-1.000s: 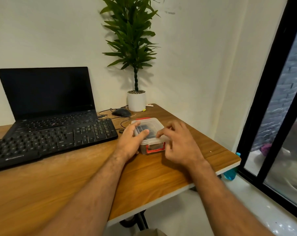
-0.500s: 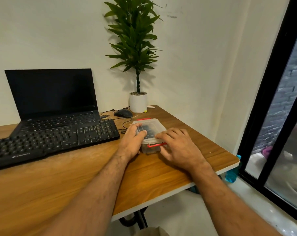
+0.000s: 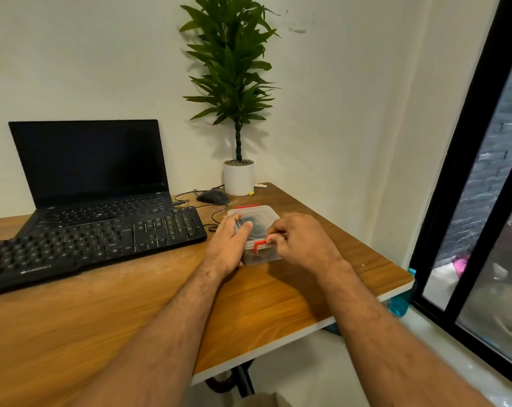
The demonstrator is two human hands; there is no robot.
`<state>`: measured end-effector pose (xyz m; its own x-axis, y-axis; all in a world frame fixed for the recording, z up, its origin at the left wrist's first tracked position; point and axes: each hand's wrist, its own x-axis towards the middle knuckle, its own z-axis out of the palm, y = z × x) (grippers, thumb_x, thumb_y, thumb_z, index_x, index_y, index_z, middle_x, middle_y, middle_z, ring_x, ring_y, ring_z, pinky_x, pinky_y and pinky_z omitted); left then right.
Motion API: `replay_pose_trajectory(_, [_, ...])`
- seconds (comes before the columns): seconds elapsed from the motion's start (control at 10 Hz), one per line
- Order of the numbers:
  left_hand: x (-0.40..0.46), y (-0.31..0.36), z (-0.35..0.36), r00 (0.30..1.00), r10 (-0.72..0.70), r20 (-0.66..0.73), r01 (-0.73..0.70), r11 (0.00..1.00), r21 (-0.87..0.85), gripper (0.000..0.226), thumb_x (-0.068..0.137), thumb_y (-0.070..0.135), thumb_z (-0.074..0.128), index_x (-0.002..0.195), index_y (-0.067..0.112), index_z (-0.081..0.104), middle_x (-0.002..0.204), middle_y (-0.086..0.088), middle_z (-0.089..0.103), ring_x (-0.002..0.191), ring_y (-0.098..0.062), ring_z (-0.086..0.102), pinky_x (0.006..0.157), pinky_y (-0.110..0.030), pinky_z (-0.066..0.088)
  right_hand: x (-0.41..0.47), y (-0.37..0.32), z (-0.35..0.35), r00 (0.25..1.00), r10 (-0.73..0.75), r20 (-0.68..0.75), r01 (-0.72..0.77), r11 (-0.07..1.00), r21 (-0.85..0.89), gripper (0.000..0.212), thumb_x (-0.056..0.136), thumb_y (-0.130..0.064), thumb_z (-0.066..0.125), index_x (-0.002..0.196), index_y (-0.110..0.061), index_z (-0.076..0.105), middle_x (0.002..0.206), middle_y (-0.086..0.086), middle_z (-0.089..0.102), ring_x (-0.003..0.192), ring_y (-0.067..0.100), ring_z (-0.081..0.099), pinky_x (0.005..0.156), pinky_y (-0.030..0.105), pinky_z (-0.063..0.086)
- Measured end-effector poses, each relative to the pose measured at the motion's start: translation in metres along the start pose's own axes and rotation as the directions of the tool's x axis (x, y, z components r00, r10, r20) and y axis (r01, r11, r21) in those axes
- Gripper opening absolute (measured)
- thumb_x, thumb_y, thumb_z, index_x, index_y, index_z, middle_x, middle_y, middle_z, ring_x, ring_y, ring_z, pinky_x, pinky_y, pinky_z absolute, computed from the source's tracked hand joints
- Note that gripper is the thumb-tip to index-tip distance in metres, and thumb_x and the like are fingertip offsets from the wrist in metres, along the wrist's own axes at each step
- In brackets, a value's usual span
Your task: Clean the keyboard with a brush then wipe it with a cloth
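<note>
Bracing the clear box (image 3: 256, 214) on the counter (image 3: 108, 312), the left hand (image 3: 228, 248) lies flat-fingered; the right hand (image 3: 300, 240) pinches its red latch (image 3: 259, 245) — probably to free the lid.

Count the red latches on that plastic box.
2. One latch is on the near side, pinched by the right hand; the other latch is on the far side. The left hand covers the box's left side, so more may be hidden.
</note>
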<state>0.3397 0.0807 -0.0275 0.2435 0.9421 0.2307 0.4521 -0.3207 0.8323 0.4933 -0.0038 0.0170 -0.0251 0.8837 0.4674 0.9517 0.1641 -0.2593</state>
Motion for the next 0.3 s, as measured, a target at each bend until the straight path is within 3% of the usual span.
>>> replay_pose_trajectory(0.1, [-0.003, -0.001, -0.002, 1.000, 0.026, 0.007, -0.025, 0.999, -0.033, 0.090, 0.075, 0.093, 0.027, 0.147, 0.039, 0.031, 0.133, -0.001, 0.058, 0.095, -0.021, 0.070, 0.067, -0.042, 0.062, 0.002, -0.005, -0.005, 0.998, 0.029, 0.048, -0.030, 0.999, 0.025, 0.017, 0.094, -0.027, 0.069, 0.107, -0.022, 0.078, 0.094, -0.012, 0.063, 0.088, 0.006, 0.055, 0.091, 0.028, 0.054])
replay_pose_trajectory(0.2, [-0.019, 0.002, -0.005, 0.995, -0.073, -0.064, 0.061, 0.983, -0.176, 0.082, 0.090, 0.074, 0.038, 0.158, 0.035, 0.011, 0.152, -0.006, 0.043, 0.093, -0.021, 0.073, 0.058, -0.027, 0.060, 0.004, -0.008, -0.008, 0.994, 0.036, 0.104, -0.036, 0.999, -0.005, 0.022, 0.094, -0.030, 0.066, 0.112, -0.024, 0.077, 0.110, -0.006, 0.071, 0.096, 0.006, 0.052, 0.097, 0.034, 0.053])
replay_pose_trajectory(0.3, [-0.049, 0.001, -0.021, 0.983, -0.038, -0.179, 0.021, 0.995, -0.094, 0.075, 0.096, 0.066, 0.037, 0.158, 0.029, 0.016, 0.161, -0.004, 0.030, 0.128, -0.027, 0.054, 0.097, -0.045, 0.054, 0.002, -0.026, -0.007, 0.998, -0.028, 0.056, 0.031, 0.998, -0.046, 0.033, 0.095, -0.034, 0.060, 0.124, -0.023, 0.071, 0.126, -0.001, 0.068, 0.114, 0.011, 0.049, 0.106, 0.037, 0.044])
